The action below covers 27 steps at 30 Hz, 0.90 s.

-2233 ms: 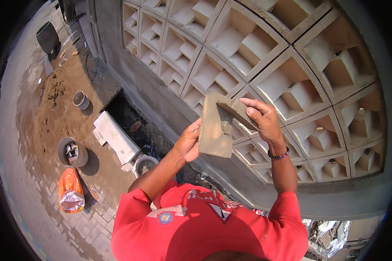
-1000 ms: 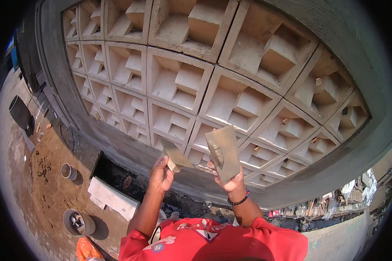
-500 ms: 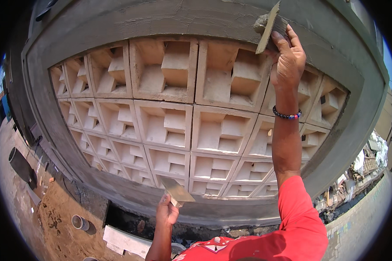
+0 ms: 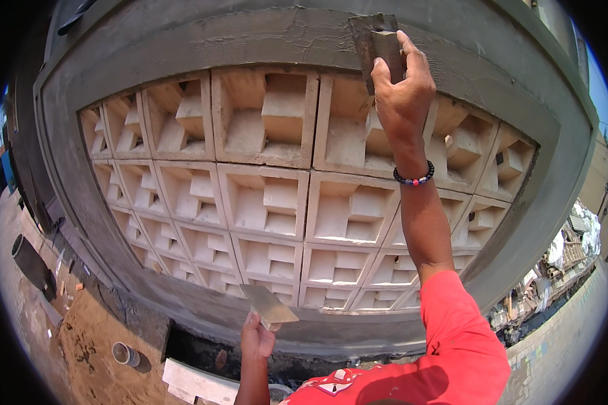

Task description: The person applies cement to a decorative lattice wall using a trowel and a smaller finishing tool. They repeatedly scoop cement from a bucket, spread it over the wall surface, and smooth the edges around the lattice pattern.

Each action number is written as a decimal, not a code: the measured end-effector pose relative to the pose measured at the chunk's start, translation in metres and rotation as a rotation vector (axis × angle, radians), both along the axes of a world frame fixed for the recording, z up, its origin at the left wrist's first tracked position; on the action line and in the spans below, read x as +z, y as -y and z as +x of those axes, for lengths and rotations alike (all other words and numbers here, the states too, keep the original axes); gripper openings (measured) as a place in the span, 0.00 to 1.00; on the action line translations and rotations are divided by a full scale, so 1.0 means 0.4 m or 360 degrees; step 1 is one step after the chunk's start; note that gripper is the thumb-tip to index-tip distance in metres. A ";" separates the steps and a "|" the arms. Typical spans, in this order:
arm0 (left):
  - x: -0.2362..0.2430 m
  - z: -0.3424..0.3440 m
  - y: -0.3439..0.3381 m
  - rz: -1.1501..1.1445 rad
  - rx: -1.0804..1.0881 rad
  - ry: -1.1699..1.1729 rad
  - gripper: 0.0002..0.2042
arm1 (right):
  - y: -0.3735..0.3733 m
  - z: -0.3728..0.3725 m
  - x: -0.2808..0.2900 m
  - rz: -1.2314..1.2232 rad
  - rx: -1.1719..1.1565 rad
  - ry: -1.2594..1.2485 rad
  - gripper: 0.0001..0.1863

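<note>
My right hand (image 4: 407, 91) is raised to the top of the wall, its fingers closed round a mortar-smeared plastering float (image 4: 363, 50). The float's face lies against the grey mortar band (image 4: 263, 34) above the openwork blocks; any mortar beneath it is hidden. Lower down, my left hand (image 4: 257, 339) grips a rectangular metal trowel (image 4: 270, 305) by its underside. That trowel's plate is tilted, looks nearly bare, and is held in front of the lowest block rows. Pale, hollow vent blocks (image 4: 263, 196) fill the framed opening between the two hands.
A grey rendered frame (image 4: 554, 162) stands proud round the blocks. Below lie a dark trench (image 4: 196, 344), a pale slab (image 4: 199, 381) and a bucket (image 4: 125, 354) on sandy ground. A black cylindrical container (image 4: 30, 260) stands at left; rubble (image 4: 540, 290) is heaped at right.
My right hand has moved left along the top band, and the float has turned from edge-on to lying against the wall. The left hand and its trowel have shifted slightly down and left.
</note>
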State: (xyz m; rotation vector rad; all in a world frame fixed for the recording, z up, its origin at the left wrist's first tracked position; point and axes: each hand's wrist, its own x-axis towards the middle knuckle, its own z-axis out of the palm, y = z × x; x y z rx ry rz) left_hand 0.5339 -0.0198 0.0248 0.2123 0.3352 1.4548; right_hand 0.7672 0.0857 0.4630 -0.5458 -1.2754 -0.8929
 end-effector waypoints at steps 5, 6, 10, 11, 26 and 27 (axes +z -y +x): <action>-0.012 -0.018 0.003 -0.0028 -0.0011 -0.0010 0.21 | 0.027 0.158 0.087 0.0007 -0.0434 -0.0306 0.21; -0.010 -0.016 0.001 -0.0052 -0.0018 -0.0027 0.20 | 0.026 0.154 0.097 0.0054 -0.0496 -0.0254 0.21; -0.025 -0.004 -0.023 0.0004 -0.0124 0.0021 0.18 | -0.006 0.057 0.096 0.0002 -0.0643 -0.0133 0.21; -0.031 0.004 -0.033 0.0024 -0.0145 0.0029 0.17 | -0.009 0.046 0.096 -0.0061 -0.0659 -0.0124 0.22; -0.015 0.007 -0.043 0.0014 -0.0253 -0.0007 0.15 | 0.066 0.350 0.049 -0.0128 -0.0343 -0.0827 0.20; -0.019 0.004 -0.045 0.0024 -0.0262 -0.0008 0.15 | 0.073 0.311 0.058 -0.0145 -0.0282 -0.0775 0.20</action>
